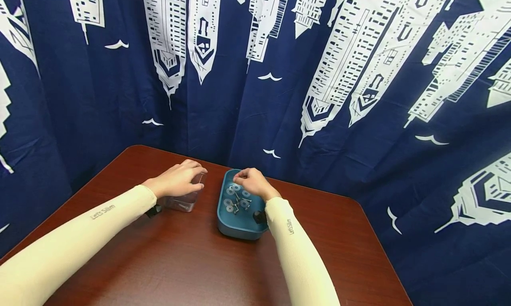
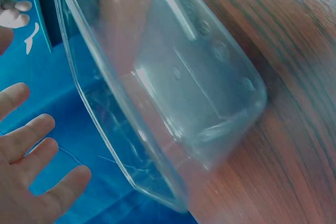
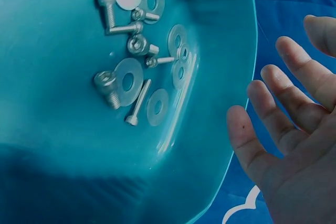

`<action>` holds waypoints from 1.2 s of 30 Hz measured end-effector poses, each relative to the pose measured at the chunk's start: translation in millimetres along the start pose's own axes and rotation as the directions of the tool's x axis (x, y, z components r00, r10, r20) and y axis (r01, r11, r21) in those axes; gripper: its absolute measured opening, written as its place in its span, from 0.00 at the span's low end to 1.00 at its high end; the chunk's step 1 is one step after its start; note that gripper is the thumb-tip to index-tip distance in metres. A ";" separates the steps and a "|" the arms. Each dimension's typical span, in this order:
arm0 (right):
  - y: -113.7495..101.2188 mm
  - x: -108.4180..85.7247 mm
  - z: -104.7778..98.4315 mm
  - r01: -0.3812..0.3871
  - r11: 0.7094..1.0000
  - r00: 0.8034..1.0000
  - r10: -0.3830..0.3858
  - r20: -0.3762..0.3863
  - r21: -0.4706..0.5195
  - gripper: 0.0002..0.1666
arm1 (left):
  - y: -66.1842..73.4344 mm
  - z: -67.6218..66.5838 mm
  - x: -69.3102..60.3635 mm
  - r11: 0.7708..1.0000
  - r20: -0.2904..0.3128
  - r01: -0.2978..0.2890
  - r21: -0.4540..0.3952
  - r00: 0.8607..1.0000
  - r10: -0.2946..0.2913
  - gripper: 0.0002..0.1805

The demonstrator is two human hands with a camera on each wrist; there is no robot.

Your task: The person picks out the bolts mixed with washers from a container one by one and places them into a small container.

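Observation:
My left hand [image 1: 178,180] hovers over a clear plastic box [image 1: 184,204], its fingers loosely bent. In the left wrist view the fingertips stay apart from the box's rim [image 2: 102,69], and no parts show inside. Over the far end of a blue tray [image 1: 239,233] is my right hand [image 1: 256,184]. Its fingers look relaxed and spread in the right wrist view, with nothing seen between them. On the tray's floor lie several silver socket-head bolts [image 3: 138,103] and flat washers [image 3: 157,107] of different sizes, loosely mixed.
Both containers stand on a reddish-brown wooden table [image 1: 167,261], the box left of the tray. A dark blue curtain [image 1: 255,115] with white building prints hangs behind the table's back edge. Dark wrist cameras [image 1: 259,217] sit under the cream sleeves.

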State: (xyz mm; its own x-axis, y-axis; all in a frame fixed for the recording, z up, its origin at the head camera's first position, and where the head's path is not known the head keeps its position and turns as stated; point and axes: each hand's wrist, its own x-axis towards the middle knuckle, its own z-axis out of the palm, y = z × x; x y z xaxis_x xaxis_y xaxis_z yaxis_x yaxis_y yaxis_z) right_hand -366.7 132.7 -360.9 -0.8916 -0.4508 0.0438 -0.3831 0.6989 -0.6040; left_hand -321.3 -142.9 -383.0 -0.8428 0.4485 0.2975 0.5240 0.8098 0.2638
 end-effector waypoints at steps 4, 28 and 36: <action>4.4 -1.9 -0.6 0.014 1.000 1.000 -0.014 -0.014 -0.022 0.16 | 6.4 1.2 4.4 1.000 0.024 0.002 -0.009 1.000 -0.002 0.27; 21.3 -5.1 3.8 -0.088 0.994 0.994 0.092 -0.057 0.065 0.18 | 35.3 18.0 28.6 0.997 0.085 -0.040 -0.058 0.995 0.045 0.29; 23.2 -5.0 7.7 -0.107 0.991 0.991 0.112 -0.066 0.086 0.18 | 41.1 24.6 32.2 0.999 0.122 -0.026 -0.044 0.992 0.031 0.30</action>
State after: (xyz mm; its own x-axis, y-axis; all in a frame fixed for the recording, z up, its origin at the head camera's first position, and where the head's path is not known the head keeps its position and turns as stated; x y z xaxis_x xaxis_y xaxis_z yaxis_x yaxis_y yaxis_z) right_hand -369.3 147.0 -381.3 -0.9429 -0.3319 0.0279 -0.2636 0.6924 -0.6717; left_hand -329.9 -85.8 -385.1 -0.8348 0.5161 0.1917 0.5505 0.7806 0.2959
